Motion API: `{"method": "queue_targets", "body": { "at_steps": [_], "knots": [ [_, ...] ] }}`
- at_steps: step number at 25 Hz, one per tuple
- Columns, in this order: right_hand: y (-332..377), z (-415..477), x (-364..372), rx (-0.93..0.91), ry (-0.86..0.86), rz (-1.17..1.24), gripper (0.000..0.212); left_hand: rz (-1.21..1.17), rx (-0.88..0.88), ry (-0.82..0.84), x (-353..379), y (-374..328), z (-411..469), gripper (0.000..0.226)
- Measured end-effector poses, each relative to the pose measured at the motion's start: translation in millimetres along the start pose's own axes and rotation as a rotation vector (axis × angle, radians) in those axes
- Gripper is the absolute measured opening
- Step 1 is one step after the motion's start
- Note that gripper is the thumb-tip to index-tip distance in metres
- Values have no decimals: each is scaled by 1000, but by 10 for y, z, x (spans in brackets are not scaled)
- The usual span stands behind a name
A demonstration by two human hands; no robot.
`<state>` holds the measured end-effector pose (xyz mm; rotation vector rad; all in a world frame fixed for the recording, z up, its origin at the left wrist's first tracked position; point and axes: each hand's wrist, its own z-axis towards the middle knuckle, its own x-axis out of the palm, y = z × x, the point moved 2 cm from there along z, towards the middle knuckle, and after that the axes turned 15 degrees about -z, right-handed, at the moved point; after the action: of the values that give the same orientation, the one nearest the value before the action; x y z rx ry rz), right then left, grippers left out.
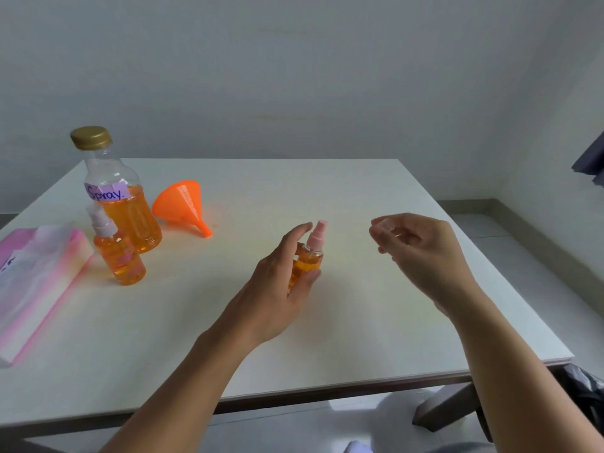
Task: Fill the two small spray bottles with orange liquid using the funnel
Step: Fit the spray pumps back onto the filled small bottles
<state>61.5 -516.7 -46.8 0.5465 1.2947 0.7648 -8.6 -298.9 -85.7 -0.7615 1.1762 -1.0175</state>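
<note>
My left hand (277, 289) grips a small spray bottle (309, 258) full of orange liquid, with a pink spray head on it, upright over the table's middle. My right hand (421, 253) hovers to its right, pinching a small clear cap (385, 225) between the fingertips. A second small spray bottle (119, 256), also full of orange liquid and capped, stands at the left. Behind it is the big bottle (125, 207) labelled "Spray", gold lid on, about half full. The orange funnel (183, 204) lies on its side beside that bottle.
A pink and white packet (39, 279) lies at the table's left edge. The white table (359, 322) ends close to my body, with its right edge past my right forearm. A grey wall stands behind it.
</note>
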Motion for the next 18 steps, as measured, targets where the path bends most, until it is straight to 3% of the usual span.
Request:
{"method": "queue_targets", "body": {
  "at_steps": [3,8,14,18],
  "knots": [
    [-56,-29,91,-57,-6,-293,7,-29,-5,7,14,-42,-9,65],
    [-60,-25,108,-83,9,-327,7,-51,12,49,87,-104,-32,74],
    [-72,-47,86,-65,30,-352,9,-30,69,79,133,-38,9,57],
    [-61,-42,73,-61,26,-355,8,33,120,-6,170,-57,8,43]
  ]
}}
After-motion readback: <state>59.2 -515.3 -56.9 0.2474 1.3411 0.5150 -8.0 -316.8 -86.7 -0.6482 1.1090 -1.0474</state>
